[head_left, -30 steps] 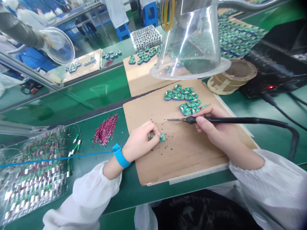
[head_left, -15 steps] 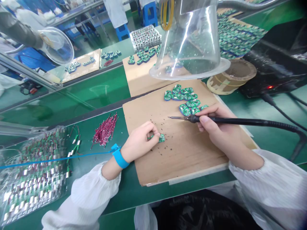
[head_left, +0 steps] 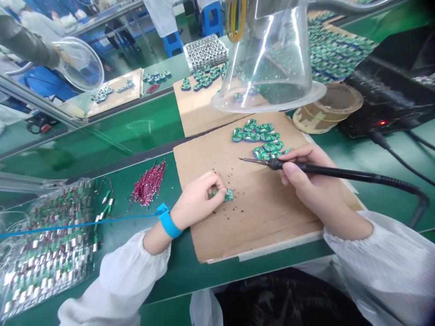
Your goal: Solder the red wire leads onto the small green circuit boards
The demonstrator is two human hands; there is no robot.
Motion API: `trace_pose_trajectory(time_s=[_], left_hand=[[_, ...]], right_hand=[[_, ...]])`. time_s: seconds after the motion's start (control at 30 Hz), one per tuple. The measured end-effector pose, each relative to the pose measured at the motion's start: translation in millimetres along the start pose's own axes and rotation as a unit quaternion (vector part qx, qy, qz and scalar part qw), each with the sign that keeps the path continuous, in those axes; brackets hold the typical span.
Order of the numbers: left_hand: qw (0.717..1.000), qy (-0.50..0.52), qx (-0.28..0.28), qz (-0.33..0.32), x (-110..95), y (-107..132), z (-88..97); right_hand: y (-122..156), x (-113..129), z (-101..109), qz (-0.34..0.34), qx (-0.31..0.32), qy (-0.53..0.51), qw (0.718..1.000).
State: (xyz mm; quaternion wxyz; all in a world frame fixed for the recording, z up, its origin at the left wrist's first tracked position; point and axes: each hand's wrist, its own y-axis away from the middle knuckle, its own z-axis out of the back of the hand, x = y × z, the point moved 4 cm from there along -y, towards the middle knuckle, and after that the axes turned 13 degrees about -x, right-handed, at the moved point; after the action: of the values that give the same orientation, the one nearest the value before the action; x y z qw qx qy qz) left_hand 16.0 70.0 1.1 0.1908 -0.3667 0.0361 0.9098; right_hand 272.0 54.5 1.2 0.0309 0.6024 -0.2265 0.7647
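My left hand point(head_left: 196, 202) pinches a small green circuit board point(head_left: 229, 195) against the cardboard sheet point(head_left: 258, 222), with its fingers covering part of the board. My right hand point(head_left: 306, 176) grips a black soldering iron point(head_left: 340, 172) like a pen. The iron's bare metal tip point(head_left: 251, 160) points left, above the cardboard and apart from the held board. Just beyond my right fingers lies a heap of green circuit boards point(head_left: 254, 136). Dark specks are scattered over the cardboard around both hands.
A clear plastic fume hood point(head_left: 268, 59) hangs over the far cardboard point(head_left: 200, 106). To the right stand a round solder holder point(head_left: 328, 108) and a black soldering station point(head_left: 384, 97). Magenta wires point(head_left: 148, 184) and a clear bag of wired boards point(head_left: 47, 253) lie left.
The soldering iron's tip has swung up and away from me, and its cable has shifted. My left hand still pinches the same board in nearly the same place.
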Motion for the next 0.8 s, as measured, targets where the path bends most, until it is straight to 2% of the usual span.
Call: trace_pose_trajectory(time_s=[0.17,0.33,0.6,0.8], left_hand=[[1.0,0.014,0.007,0.006,1.9,0.8,1.2],[1.0,0.016,0.011,0.001,2.3,0.8,1.5],[1.0,0.021,0.019,-0.007,1.1,0.5,2.3],[1.0,0.022,0.018,-0.004,1.1,0.2,1.7]], right_hand=[[-0.3,5.0,0.6,0.021,-0.015,0.029,0.999],[-0.5,3.7,2.1,0.009,-0.019,0.039,0.999],[3.3,2.7,-2.8,-0.016,0.046,0.013,0.999],[4.1,2.4,-4.4,-0.008,0.062,0.014,0.998]])
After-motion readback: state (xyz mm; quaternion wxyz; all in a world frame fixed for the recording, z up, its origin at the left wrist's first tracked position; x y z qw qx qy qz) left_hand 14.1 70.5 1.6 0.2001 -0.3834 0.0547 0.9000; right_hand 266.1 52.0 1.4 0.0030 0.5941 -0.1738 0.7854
